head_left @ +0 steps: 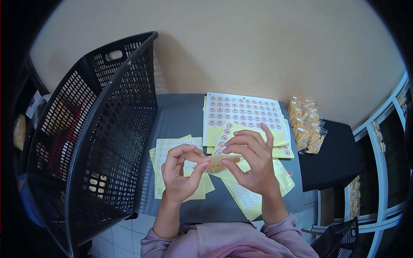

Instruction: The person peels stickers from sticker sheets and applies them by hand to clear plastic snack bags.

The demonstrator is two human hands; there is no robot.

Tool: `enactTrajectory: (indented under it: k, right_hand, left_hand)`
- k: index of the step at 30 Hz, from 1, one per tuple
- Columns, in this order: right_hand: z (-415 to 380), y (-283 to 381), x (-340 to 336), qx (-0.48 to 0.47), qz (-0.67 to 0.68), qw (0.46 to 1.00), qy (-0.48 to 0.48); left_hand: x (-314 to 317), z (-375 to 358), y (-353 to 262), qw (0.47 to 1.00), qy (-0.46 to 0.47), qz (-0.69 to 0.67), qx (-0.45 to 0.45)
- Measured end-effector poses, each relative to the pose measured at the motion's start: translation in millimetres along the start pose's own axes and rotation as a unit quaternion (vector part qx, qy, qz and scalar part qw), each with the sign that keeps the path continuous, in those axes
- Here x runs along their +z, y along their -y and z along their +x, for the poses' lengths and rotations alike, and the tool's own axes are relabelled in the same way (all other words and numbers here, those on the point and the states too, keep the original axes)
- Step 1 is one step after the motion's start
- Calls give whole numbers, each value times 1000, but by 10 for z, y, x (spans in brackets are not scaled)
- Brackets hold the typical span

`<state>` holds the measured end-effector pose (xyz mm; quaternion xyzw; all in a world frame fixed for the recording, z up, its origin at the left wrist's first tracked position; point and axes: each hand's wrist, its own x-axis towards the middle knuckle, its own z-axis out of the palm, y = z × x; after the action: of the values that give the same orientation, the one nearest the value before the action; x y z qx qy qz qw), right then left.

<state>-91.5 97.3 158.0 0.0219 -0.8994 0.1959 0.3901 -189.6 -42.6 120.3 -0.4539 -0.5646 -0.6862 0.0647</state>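
Observation:
Between my hands, above the grey table (180,114), is a small clear packet (214,167) with yellowish contents, seen nearly edge-on. My left hand (183,174) pinches its left end between thumb and fingers. With the thumb below and fingers above, my right hand (256,167) grips the other end; some of its fingers are raised. Behind the hands lie sheets of round orange-and-white stickers (243,112), with a partly used yellow-backed sheet on top. Sheets of small printed labels (170,147) lie to the left, and another label sheet (244,195) lies under my right hand.
A tall black perforated basket (114,107) stands at the table's left side. Several filled clear snack packets (303,122) are piled on a black-covered surface (333,159) at the right. Farther right stands a pale-framed shelf (380,172), with another black basket (340,236) below.

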Motion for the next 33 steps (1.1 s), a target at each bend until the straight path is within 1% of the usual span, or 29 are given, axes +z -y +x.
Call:
enactTrajectory:
  k: [2, 4, 7, 9, 10, 12, 13, 15, 18, 22, 24, 28, 33]
  right_hand:
    - [8, 81, -39, 8, -30, 1000, 1]
    - [4, 136, -69, 10, -65, 997, 34]
    - [-32, 150, -65, 13, -62, 997, 48]
    - [-38, 158, -54, 17, -66, 997, 37]
    - [-39, 159, -50, 18, -67, 997, 26]
    - [-46, 160, -48, 22, -74, 997, 15]
    - [-50, 159, -47, 22, -78, 997, 5]
    - [-61, 158, -42, 22, -85, 996, -2]
    - [-74, 165, -52, 21, -93, 995, -8]
    - [-98, 159, -86, 21, -100, 995, -15]
    - [-114, 147, -95, 24, -107, 994, -19]
    - [-133, 144, -117, 34, -125, 991, -30]
    - [-152, 138, -144, 41, -136, 989, -43]
  left_hand:
    - [8, -7, 14, 1000, 3, -10, 7]
    - [20, -19, 37, 1000, 6, -21, 13]
    - [29, -30, 58, 998, 27, -45, 18]
    - [65, -28, 46, 991, 5, -124, -40]
    - [66, -6, 22, 991, 7, -128, -41]
    - [61, 63, -28, 997, 58, -36, -48]
    - [59, 82, -11, 996, 61, -40, -47]
    - [58, 101, 32, 995, 96, 27, 4]
    - [100, 90, 68, 995, 100, 2, -18]
    - [164, 123, 34, 995, 101, -6, -18]
    - [186, 146, 18, 993, 116, 19, 3]
    - [272, 173, -20, 993, 114, 19, 12]
    - [321, 178, -39, 994, 109, 1, -18]
